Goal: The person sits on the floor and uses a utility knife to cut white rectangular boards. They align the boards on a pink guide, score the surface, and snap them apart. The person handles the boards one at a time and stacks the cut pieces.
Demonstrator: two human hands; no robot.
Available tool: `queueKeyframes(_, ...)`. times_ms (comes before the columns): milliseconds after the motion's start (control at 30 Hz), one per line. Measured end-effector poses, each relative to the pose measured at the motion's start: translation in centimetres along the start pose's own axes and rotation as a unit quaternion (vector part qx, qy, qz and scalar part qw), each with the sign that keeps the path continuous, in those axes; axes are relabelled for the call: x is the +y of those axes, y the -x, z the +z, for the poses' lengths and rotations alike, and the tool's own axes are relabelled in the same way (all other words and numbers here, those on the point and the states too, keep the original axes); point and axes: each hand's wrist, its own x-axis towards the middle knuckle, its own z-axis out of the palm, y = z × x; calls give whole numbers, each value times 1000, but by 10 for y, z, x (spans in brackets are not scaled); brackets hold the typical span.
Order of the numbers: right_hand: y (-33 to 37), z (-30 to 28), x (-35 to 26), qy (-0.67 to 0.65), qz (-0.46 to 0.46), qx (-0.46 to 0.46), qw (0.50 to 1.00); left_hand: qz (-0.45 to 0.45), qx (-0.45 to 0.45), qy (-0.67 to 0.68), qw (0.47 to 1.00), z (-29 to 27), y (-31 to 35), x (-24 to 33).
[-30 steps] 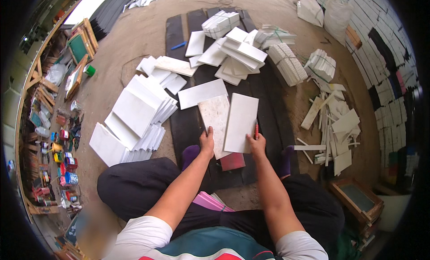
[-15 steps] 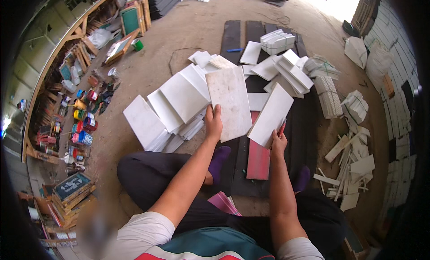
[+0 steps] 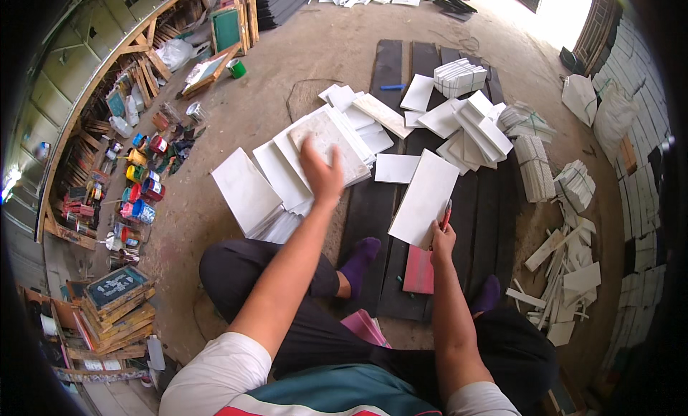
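My left hand [image 3: 321, 172] reaches over the stack of white boards with its fingers spread, slightly blurred. Under it a stained white board [image 3: 351, 162] lies on top of the stack. My right hand [image 3: 442, 242] grips a white rectangular board [image 3: 425, 197] by its lower right edge, keeping it tilted above the black planks. The same hand also has a slim red tool [image 3: 446, 214], whose kind I cannot make out. A pink-red block [image 3: 418, 271] rests on the planks, partly covered by the held board.
More loose white boards [image 3: 459, 126] and a tied bundle [image 3: 461, 78] lie ahead on the black planks [image 3: 469, 237]. Offcuts [image 3: 573, 280] are heaped at the right. Paint pots [image 3: 143, 190] and wooden frames [image 3: 118, 301] stand at the left. A blue marker [image 3: 392, 87] lies farther off.
My left hand has moved left and let go of the stained board, which now lies on the stack. The right hand still has its board, now turned more upright and nearer the middle.
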Motion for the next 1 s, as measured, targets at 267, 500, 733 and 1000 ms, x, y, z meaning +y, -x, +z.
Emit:
queueKeyframes(267, -4, -33, 50, 91, 47, 48, 994, -86, -421, 108, 897, 54, 204, 53)
queueKeyframes(500, -9, -84, 108, 141, 63, 112, 982, -606, -432, 207, 636, 109, 240, 1)
queueKeyframes(733, -1, -89, 106, 125, 65, 100, 985, -721, -229, 341, 558, 207, 201, -48)
queueKeyframes(1000, -4, -114, 92, 87, 71, 114, 987, -792, -154, 239, 540, 281, 177, -21)
